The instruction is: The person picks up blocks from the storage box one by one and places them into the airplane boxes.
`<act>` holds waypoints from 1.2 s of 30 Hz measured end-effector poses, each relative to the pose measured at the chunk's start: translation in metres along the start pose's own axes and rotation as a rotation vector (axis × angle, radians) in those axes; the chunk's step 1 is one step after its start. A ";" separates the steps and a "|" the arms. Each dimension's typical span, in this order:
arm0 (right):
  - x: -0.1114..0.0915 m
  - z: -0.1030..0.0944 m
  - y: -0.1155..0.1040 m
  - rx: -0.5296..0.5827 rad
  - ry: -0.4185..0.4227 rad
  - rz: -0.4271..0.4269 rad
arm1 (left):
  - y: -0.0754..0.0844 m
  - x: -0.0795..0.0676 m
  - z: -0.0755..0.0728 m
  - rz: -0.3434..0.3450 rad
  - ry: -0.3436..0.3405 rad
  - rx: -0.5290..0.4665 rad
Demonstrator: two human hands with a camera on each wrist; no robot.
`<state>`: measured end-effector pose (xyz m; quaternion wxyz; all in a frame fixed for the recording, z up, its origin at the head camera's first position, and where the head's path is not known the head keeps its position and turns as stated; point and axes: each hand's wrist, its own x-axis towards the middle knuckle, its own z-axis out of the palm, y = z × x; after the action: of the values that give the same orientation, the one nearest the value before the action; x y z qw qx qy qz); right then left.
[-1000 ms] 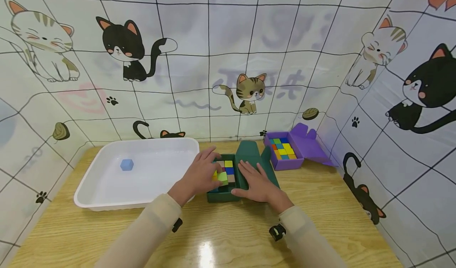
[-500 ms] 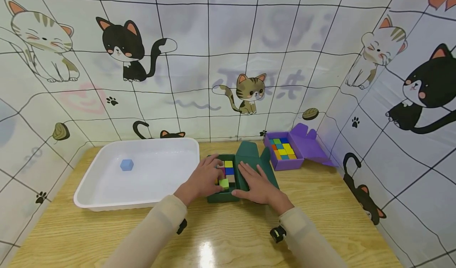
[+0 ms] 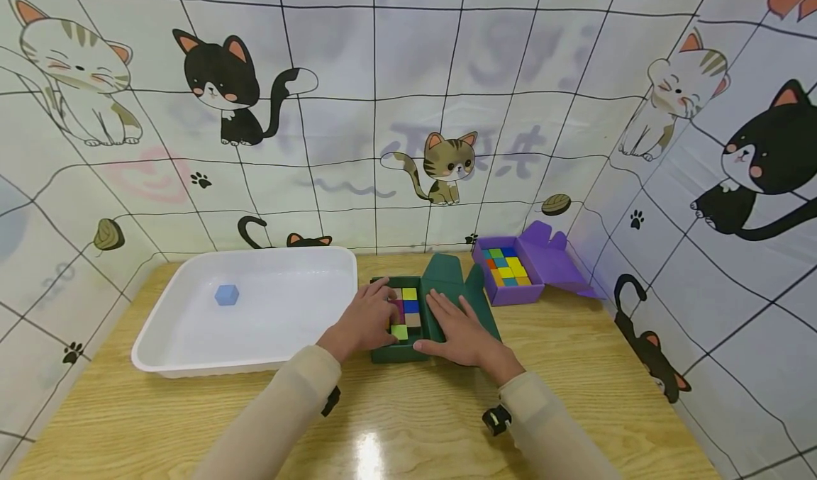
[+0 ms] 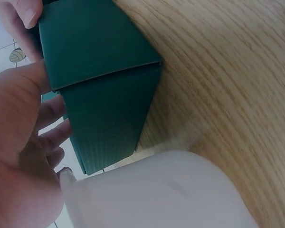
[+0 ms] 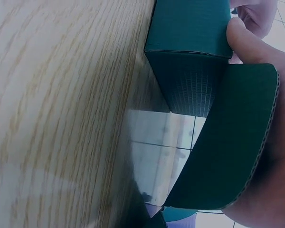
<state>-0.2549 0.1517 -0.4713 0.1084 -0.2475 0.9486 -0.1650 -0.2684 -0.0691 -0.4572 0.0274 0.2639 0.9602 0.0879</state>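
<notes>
A dark green cardboard box [image 3: 401, 354] stands open on the table, holding several coloured cubes. My left hand [image 3: 364, 322] reaches over its left side, fingers bent over the cubes and covering part of them. Beside the thumb, a lime green cube [image 3: 398, 332] lies in the front row, level with its neighbours. In the left wrist view, the left fingers [image 4: 54, 135] lie along the box's side. My right hand [image 3: 462, 332] rests with straight fingers on the box's folded-back lid [image 3: 445, 271]. The right wrist view shows a green flap [image 5: 232, 142] beside that hand.
On the left stands a white plastic tray [image 3: 191, 356] with one light blue cube [image 3: 226, 295] in it. A purple box [image 3: 513, 295] with its lid folded back, filled with coloured cubes, stands at the back right. A cat-print sheet hangs behind the wooden table [image 3: 408, 416].
The lime green cube, tilted between my left fingers a second ago, has gone down into the front row. My left hand has shifted slightly right. The right hand stays on the lid.
</notes>
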 end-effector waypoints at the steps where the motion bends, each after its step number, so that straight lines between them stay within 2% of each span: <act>1: 0.000 0.000 0.000 0.002 0.001 0.000 | 0.000 0.000 0.000 -0.001 -0.002 0.001; 6: -0.001 -0.001 -0.001 0.006 0.006 0.000 | 0.002 0.003 -0.002 -0.012 -0.017 0.018; 15: -0.002 -0.001 -0.004 0.008 0.004 0.013 | 0.008 0.004 -0.003 -0.072 -0.052 0.072; 21: -0.002 0.000 -0.004 0.003 0.009 0.022 | 0.008 0.004 -0.003 -0.054 -0.050 0.119; 29: -0.002 0.001 -0.003 0.007 0.013 0.020 | 0.007 0.003 -0.003 -0.025 -0.041 0.131; 36: -0.003 0.000 -0.006 0.017 0.008 0.021 | 0.003 0.001 -0.003 -0.023 -0.025 0.095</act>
<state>-0.2498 0.1486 -0.4683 0.1086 -0.2358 0.9501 -0.1730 -0.2684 -0.0663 -0.4536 0.0280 0.2551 0.9657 0.0387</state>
